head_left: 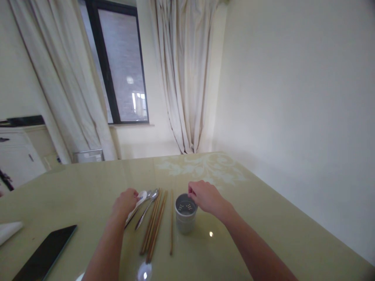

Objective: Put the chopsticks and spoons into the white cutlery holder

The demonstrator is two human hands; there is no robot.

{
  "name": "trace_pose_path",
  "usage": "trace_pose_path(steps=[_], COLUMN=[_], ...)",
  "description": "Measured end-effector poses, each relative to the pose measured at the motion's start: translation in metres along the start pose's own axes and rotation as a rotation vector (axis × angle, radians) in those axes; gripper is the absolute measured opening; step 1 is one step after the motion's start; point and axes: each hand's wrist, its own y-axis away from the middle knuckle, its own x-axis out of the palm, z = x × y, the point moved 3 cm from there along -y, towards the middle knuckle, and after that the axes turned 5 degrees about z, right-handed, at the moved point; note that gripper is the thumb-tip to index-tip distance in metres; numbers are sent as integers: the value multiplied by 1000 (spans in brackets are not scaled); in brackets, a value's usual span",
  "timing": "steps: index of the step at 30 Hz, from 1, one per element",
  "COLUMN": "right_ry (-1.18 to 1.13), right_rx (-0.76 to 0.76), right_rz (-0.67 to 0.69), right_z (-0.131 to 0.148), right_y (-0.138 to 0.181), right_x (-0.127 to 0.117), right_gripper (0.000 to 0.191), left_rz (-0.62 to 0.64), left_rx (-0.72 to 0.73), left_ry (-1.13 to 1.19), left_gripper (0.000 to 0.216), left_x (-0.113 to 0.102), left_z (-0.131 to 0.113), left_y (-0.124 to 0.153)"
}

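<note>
My left hand (126, 201) is closed, with its fingertips pinched on a white spoon (142, 195) at the left of a row of utensils. Right beside that spoon lie metal spoons (154, 194), then a bundle of several wooden chopsticks (155, 226). A single chopstick (171, 226) lies apart, between the bundle and a grey utensil cup (185, 224). The cup stands upright, and holes show in its bottom. At its right rim, the curled fingers of my right hand (205, 196) grip the edge. Their tips are partly hidden.
A dark, flat tablet-like device (45, 253) lies on the glossy table (278, 242) at the lower left, near a white object (10, 231) cut off by the frame. A wall (301, 117) runs along the table's right side. Curtains (187, 78) and a window (123, 66) are behind.
</note>
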Motion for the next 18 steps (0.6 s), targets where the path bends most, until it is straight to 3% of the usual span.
trace_pose_path(steps=[9,11,15,18], right_ry=[76,74,62,56], right_rx=[72,66,61,67], right_rz=[18,17,8,5], right_z=[-11,-12,-12,-11], right_y=[6,6,4,2], right_x=[-15,-17,-17,-16], right_gripper=[15,14,14,15], left_rz=[-18,-75,-123,50], left_rx=[24,178,705,1072], left_ry=[-57,-33,42,-75], left_gripper=[32,40,50,71], left_x=[-15,-19,-9,12], left_z=[-2,-10,-36,-52], left_y=[17,37,106,153])
